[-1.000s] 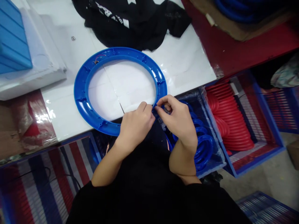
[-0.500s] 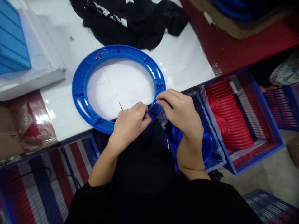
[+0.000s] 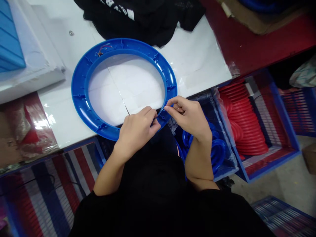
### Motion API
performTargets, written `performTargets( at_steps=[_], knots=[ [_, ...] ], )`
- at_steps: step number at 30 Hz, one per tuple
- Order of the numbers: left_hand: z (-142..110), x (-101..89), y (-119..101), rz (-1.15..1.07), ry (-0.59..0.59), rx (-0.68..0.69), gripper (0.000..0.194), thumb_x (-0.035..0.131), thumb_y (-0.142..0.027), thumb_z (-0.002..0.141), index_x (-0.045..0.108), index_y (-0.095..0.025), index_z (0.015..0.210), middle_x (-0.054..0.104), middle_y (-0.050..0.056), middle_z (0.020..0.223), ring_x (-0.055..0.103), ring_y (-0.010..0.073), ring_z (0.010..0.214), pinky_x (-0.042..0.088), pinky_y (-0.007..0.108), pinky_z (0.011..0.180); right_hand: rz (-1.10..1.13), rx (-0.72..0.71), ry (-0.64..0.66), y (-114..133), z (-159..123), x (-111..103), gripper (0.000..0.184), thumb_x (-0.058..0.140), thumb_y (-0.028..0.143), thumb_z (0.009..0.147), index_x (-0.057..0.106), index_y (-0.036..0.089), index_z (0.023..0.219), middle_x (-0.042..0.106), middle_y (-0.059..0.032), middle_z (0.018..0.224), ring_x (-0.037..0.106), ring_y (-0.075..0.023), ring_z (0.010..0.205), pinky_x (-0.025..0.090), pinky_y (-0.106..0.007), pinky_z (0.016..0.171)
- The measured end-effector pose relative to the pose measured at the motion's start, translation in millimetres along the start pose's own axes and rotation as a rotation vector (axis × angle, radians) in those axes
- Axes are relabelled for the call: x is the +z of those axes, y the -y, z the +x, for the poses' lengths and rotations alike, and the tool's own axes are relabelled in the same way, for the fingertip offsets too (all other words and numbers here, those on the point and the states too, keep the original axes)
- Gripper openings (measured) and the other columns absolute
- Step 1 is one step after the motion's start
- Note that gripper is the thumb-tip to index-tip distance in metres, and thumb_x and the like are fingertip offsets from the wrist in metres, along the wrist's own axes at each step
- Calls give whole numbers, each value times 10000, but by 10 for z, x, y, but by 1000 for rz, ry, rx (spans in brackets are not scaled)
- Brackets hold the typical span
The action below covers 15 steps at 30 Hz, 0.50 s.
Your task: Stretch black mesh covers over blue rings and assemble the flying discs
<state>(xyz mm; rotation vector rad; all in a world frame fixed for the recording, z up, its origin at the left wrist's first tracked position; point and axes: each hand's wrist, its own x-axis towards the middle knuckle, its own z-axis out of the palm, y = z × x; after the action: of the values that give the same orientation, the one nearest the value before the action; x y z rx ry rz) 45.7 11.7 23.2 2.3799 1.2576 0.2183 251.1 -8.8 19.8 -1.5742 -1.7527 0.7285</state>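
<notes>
A blue plastic ring (image 3: 80,95) lies open side up on the white work table, its near edge reaching past the table's front. Inside its channel are ribs and small posts, and thin red wires (image 3: 105,47) with a small part sit at the far left. My left hand (image 3: 138,130) is closed over the near rim, thumb and fingertips together. To its right, my right hand (image 3: 191,117) pinches a thin pale strand (image 3: 161,111) at the ring's near right side. The strand runs toward the left fingertips; its exact kind is unclear.
Black cloth (image 3: 145,23) lies behind the ring. A white foam block (image 3: 32,75) carries a blue bin (image 3: 11,42) at left. Below the table edge, blue crates hold red rings (image 3: 247,121) and blue rings (image 3: 218,151). A small metal piece (image 3: 71,33) rests on the table.
My right hand has shifted slightly down and left, its fingers curled more at the strand. My left hand stays at the near rim. The view has shifted a little.
</notes>
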Motion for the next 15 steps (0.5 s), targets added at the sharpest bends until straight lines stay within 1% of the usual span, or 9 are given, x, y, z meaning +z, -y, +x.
performTargets(
  at_steps=[3,7,8,10,13,15],
  knots=[
    [3,-6,-6,21,-8,13,150,561,-199,1002,710,-200,1019,764,47,1032,714,213,841,341,321,590,18,-31,23,8,-1,-28,83,695,224,989,676,216,908,377,80,636,339,-108,567,357,-285,603],
    [2,-11,-16,56,8,27,185,543,-186,1008,724,-200,1037,760,55,1017,704,202,803,357,303,577,12,-81,126,37,53,-104,94,670,231,997,673,205,906,473,65,649,381,-106,576,361,-286,618],
    [-3,-7,-15,62,6,31,200,539,-182,1011,730,-201,1068,763,57,1022,708,202,804,373,298,581,4,-80,154,43,76,-127,102,666,238,998,671,204,902,483,64,645,388,-108,576,359,-288,621],
    [-20,13,-5,66,-17,48,276,535,-168,1016,729,-214,1205,775,58,1053,724,203,820,413,292,595,-16,-71,212,57,129,-176,117,659,246,999,670,204,890,486,64,629,398,-111,576,354,-294,627],
    [-61,57,33,95,-87,117,426,518,-148,1030,670,-245,1416,786,46,1060,740,197,817,442,289,588,-49,-63,293,84,212,-247,126,661,236,990,677,200,870,509,61,616,424,-112,578,349,-302,640],
    [-89,88,71,135,-144,181,432,503,-154,1052,668,-235,1443,786,37,1002,739,191,774,433,294,558,-76,-48,332,107,263,-284,126,670,233,985,688,198,866,536,56,616,447,-115,583,349,-305,645]
  ],
)
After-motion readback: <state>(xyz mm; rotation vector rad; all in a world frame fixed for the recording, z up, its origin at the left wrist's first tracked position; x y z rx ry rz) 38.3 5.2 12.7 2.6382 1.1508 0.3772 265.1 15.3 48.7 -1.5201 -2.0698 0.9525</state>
